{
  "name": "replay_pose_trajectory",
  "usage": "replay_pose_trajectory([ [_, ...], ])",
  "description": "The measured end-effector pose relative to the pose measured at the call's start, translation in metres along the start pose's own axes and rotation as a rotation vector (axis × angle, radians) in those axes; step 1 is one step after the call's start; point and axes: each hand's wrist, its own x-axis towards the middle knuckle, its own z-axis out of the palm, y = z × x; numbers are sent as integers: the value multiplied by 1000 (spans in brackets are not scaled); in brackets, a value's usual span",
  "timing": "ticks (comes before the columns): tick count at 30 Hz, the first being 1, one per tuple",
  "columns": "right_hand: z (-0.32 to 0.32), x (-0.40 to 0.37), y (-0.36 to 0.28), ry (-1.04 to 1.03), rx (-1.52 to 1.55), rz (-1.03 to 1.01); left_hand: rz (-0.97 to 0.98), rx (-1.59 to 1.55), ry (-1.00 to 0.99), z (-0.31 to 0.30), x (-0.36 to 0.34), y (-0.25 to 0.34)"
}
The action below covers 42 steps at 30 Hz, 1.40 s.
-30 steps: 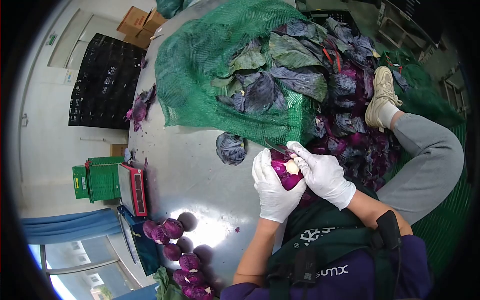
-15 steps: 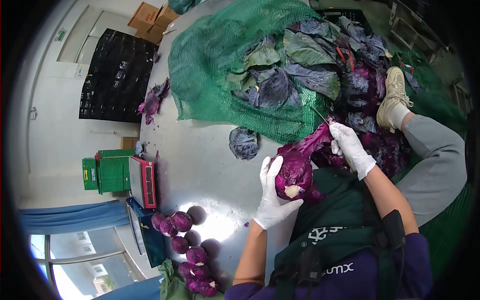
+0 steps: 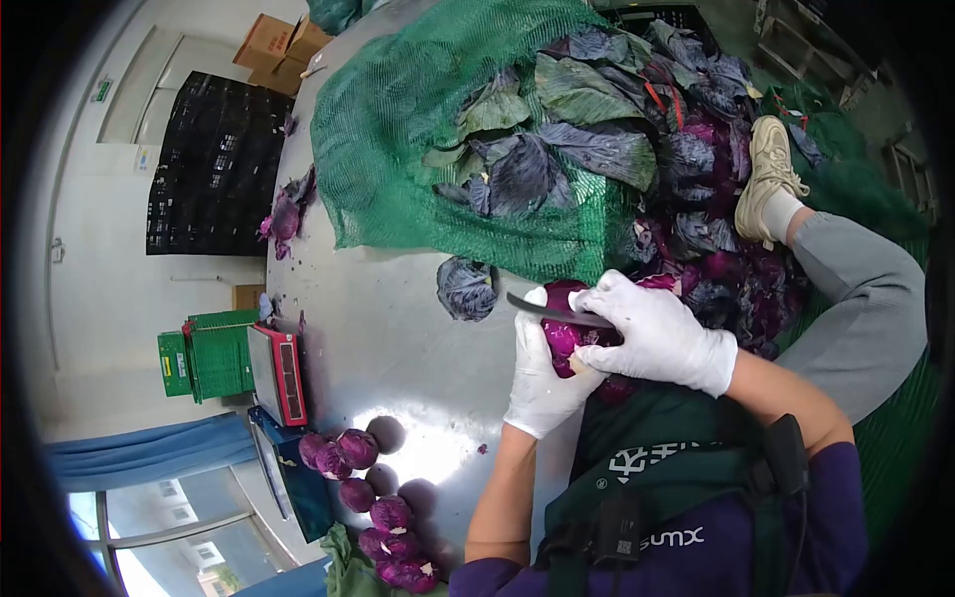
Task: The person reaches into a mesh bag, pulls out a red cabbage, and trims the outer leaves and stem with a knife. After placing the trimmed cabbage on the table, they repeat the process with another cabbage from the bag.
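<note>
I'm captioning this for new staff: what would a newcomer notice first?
Probably the centre: the white-gloved left hand cups a purple cabbage while the right hand holds a knife across it. Next, the green mesh topped with dark leaves at the upper middle, then the cluster of cabbages on the metal table at lower left.

On my feed, a plain white wall runs down the left; a blue fabric curtain hangs beside a pale-framed glass window — bright daylight outside. White glare pools on the smooth grey metal worktop — brown cardboard boxes sit near its upper-left edge.
</note>
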Motion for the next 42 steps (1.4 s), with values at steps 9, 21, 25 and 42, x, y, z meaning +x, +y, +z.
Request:
replay_pose_trajectory([
  [9,-5,6,8,-25,-409,-169,-21,53,-121,-7,2,-9],
  [21,0,-2,-20,28,-477,-170,142,396,-97,-1,5,-6],
  [25,-15,12,24,215,-285,-108,107,356,-93,-4,5,11],
  [42,-12,-8,-7,40,-301,40,252,516,-66,10,3,13],
])
